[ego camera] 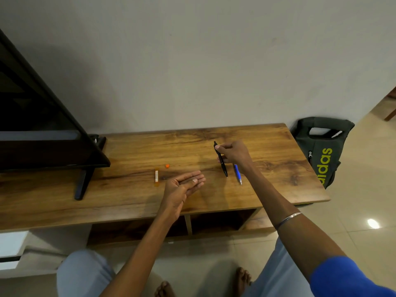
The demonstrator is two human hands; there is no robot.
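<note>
My right hand (234,154) grips a black pen (221,162) above the wooden table (132,202), thumb near the pen's top and tip pointing down toward the tabletop. A blue pen (237,174) lies on the table just right of the black one, partly hidden under my right wrist. My left hand (184,187) hovers over the table's middle, palm up, fingers straight, holding nothing. A small orange and white tube (156,176) lies left of my left hand. A tiny orange cap (167,166) sits behind it.
A black screen (42,125) on a stand (82,185) takes up the table's left end. A dark bag with green lettering (323,151) leans against the wall beyond the table's right end. Open shelves (214,224) run under the tabletop. My knees and bare feet are below.
</note>
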